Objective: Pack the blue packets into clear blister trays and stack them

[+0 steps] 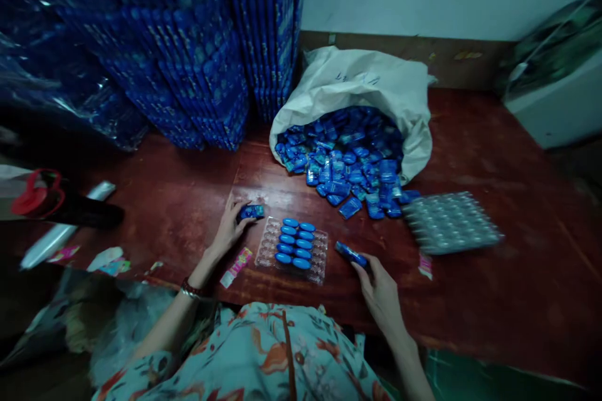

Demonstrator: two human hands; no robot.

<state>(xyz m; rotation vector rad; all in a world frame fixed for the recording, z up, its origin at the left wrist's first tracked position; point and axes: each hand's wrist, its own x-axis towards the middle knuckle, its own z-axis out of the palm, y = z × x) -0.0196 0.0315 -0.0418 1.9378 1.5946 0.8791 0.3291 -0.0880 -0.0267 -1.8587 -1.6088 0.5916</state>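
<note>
A clear plastic tray (320,257) lies in front of me, with blue oval pieces (294,241) filling its two middle columns; the cells at both sides show none. Left of the tray, my left hand (229,223) is closed on a small blue packet (253,211) held just above the table. My right hand (376,282) pinches another blue packet (350,254), seen edge-on, to the right of the tray. Beyond both hands, a white woven sack (362,69) lies on its side, many similar blue packets (348,169) spilling from its mouth.
Stacked clear trays (454,222) sit at the right on the red-brown table (531,276). Tall stacks of blue packs (188,62) rise at the back left. A dark bottle with a red lid (70,203) lies far left. A pink wrapper (236,267) rests beside the tray.
</note>
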